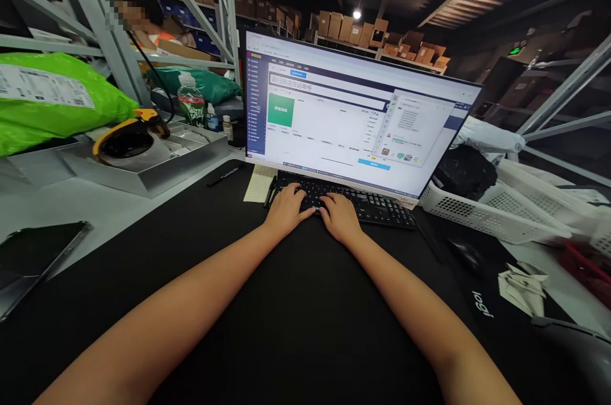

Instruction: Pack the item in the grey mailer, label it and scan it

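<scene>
Both my hands rest on a black keyboard [382,209] below a monitor [334,118]. My left hand [286,209] lies over the keyboard's left part, fingers stretched onto the keys and thumb pointing right. Beside it, my right hand [340,215] touches the keys near the middle, its fingers slightly curved and apart. Neither hand holds anything. On the lit screen are a green box, a search bar and a chat window. A yellow paper pad [259,183] and a dark pen [270,191] lie just left of the keyboard.
A black desk mat [286,316] carries a mouse [465,255] and crumpled paper [522,289] at right. White baskets [496,207] stand behind. At left are a phone [38,252], a grey box [147,179], a green parcel [57,102] and a bottle [191,99]. A person sits beyond the shelving.
</scene>
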Available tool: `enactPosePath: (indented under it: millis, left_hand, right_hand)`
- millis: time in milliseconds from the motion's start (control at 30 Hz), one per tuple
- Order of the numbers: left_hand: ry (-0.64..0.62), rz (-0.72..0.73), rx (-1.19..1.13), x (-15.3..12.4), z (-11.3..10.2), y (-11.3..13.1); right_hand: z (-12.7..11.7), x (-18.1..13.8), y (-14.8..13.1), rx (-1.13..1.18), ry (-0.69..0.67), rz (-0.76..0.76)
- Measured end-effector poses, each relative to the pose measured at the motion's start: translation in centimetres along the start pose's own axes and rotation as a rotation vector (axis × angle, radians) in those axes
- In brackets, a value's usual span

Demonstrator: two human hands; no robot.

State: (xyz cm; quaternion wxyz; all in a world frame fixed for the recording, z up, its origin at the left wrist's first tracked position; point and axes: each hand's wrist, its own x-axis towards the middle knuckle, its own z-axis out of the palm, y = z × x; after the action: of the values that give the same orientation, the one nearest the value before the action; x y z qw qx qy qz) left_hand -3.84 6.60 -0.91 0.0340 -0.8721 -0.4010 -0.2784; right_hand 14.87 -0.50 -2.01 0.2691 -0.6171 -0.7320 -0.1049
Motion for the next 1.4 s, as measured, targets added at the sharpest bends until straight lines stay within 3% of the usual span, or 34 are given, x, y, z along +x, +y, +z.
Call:
enactPosePath:
  millis: [633,867,1167,1400]
  left_hand:
    - [-0.002,-0.002,-0.006,0.02,-0.09,0.18]
    - [-0.019,-0.033,-0.076,-0.14,-0.21,0.35]
    - [0.089,0.015,-0.101,-0.1,0.65,-0.13]
    - [0.026,0.011,-0.049,-0.05,0.31,-0.13]
  right_hand:
    - [-0.09,-0.07,-0.13,-0.068,-0.06,-0.017]
    - [0.05,-0.11,0.06,-0.033,0.014,0.019]
    - [0.27,0.07,-0.02,-0.08,0.0,-0.017]
    - [0.04,0.43,-0.77,-0.059,0.015,0.061]
